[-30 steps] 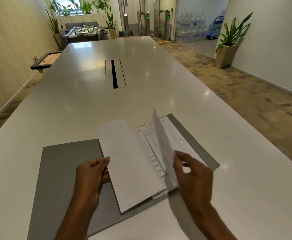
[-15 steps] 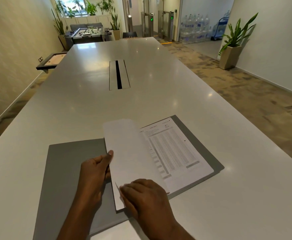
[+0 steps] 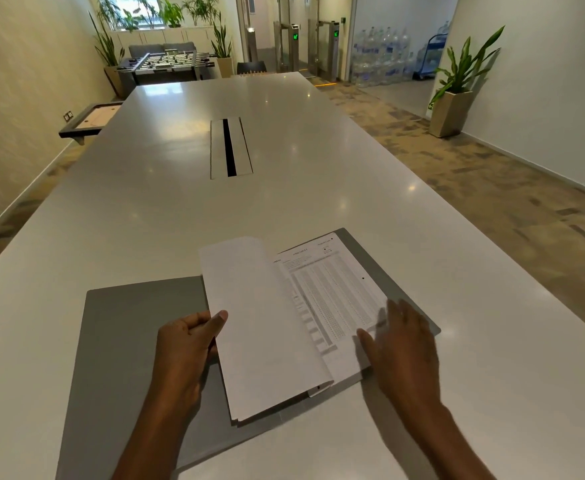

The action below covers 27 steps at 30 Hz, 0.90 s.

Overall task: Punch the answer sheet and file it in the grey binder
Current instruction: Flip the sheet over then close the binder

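The grey binder (image 3: pixel 135 327) lies open flat on the white table, near the front edge. A stack of turned white pages (image 3: pixel 259 327) is folded over toward the left, and my left hand (image 3: pixel 187 344) grips its left edge with the thumb on top. The printed answer sheet (image 3: pixel 336 292) lies face up on the binder's right half, with a punched hole near its right edge. Over that sheet's lower right corner my right hand (image 3: pixel 405 351) rests with its fingers spread and blurred.
The long white table (image 3: pixel 284 188) runs ahead, with a cable slot (image 3: pixel 230 147) in its middle. A potted plant (image 3: pixel 457 91) stands by the right wall. A foosball table (image 3: pixel 166 65) and water bottles (image 3: pixel 384 60) are at the far end of the room.
My right hand let a page fall flat, swept to the turned pages' bottom edge, then moved right onto the answer sheet's lower corner. My left hand kept hold of the turned pages.
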Motion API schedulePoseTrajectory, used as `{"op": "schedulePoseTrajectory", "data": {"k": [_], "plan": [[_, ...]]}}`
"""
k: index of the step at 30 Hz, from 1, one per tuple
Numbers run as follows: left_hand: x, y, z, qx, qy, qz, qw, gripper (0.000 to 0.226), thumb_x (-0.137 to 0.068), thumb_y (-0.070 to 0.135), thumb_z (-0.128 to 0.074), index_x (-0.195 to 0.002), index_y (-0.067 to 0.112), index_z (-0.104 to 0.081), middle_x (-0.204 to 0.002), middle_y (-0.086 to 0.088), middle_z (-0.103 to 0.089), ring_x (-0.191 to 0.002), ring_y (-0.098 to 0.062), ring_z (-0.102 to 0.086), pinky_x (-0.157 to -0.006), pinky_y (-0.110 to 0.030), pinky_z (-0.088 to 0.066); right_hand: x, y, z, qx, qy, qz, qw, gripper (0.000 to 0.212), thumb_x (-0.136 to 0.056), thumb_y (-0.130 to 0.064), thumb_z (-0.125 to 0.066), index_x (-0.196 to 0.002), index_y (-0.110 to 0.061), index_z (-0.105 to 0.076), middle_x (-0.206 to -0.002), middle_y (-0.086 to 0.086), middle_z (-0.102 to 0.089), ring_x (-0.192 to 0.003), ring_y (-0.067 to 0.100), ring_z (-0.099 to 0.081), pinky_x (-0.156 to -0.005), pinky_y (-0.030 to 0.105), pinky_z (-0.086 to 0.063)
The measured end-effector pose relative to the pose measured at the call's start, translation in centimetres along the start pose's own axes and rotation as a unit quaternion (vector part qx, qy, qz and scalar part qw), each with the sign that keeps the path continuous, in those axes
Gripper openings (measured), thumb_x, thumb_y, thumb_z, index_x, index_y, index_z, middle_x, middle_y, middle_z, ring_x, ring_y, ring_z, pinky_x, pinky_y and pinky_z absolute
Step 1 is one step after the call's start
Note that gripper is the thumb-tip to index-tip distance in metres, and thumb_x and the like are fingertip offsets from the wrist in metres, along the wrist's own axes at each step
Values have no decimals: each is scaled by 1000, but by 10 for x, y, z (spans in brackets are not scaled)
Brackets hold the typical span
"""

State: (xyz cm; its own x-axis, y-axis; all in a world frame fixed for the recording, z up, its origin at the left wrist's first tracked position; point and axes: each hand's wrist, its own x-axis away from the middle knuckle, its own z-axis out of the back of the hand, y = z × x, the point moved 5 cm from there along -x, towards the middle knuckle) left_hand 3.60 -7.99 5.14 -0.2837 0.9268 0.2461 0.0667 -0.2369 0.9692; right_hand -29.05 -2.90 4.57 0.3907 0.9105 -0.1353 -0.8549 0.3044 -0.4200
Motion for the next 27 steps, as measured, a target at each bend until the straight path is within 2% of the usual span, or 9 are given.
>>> {"op": "schedulePoseTrajectory", "data": {"k": [3,10,16,19,21,23,25,27], "plan": [[-1,-2,-2,-1,-1,3,1000,18,-90,15,-78,-102,1,-77,-93,-15,-82,-88,-36,-79,-82,-43,-62,-5,25,-4,92,-32,-40,994,74,-88,-55,-66,-142,-10,-46,-141,11,-57,-127,30,-53,-101,41,-49],[-2,-4,-3,-9,-7,12,1000,20,-91,16,-77,-102,0,-77,-96,-18,-81,-95,-41,-77,-92,-55,-61,-6,32,-5,49,-59,-57,995,63,-89,-46,-71,-138,-12,-49,-130,9,-61,-120,27,-54,-96,36,-48],[0,1,-4,-5,-10,1,1000,13,-93,13,-74,-99,2,-77,-93,-16,-82,-87,-35,-78,-78,-40,-62,-13,36,-5,-18,-71,-85,994,71,-83,-37,-83,-138,-6,-52,-128,15,-58,-120,32,-53,-100,39,-46],[-1,0,-4,0,-8,3,1000,13,-93,13,-74,-98,1,-77,-93,-17,-82,-88,-37,-78,-81,-43,-62,-15,42,-5,-57,-48,-88,993,52,-85,-27,-81,-127,-6,-59,-113,13,-63,-107,30,-58,-89,40,-50],[-2,0,-3,2,-8,6,1000,14,-93,13,-74,-99,1,-78,-93,-17,-82,-91,-40,-78,-88,-50,-62,-15,48,-2,-86,-19,-89,992,32,-86,-20,-78,-112,-8,-64,-97,7,-63,-91,26,-59,-75,35,-46],[-1,0,-2,3,-7,6,1000,14,-93,13,-74,-98,1,-78,-93,-18,-82,-91,-41,-77,-90,-52,-61,-16,52,4,-105,16,-88,990,14,-86,-14,-76,-97,-14,-67,-84,0,-64,-79,22,-61,-68,32,-45],[0,0,-2,4,-5,5,1000,13,-94,12,-73,-97,1,-78,-92,-18,-82,-90,-41,-77,-88,-49,-62,-17,51,11,-111,40,-80,990,7,-88,-12,-74,-87,-17,-69,-76,-5,-65,-73,20,-64,-66,31,-48],[0,1,-2,2,-5,4,1000,13,-94,13,-73,-97,1,-78,-91,-18,-81,-91,-42,-77,-86,-48,-62,-17,45,17,-115,57,-75,989,7,-90,-12,-71,-88,-17,-73,-76,-5,-65,-75,22,-67,-67,32,-51]]}}
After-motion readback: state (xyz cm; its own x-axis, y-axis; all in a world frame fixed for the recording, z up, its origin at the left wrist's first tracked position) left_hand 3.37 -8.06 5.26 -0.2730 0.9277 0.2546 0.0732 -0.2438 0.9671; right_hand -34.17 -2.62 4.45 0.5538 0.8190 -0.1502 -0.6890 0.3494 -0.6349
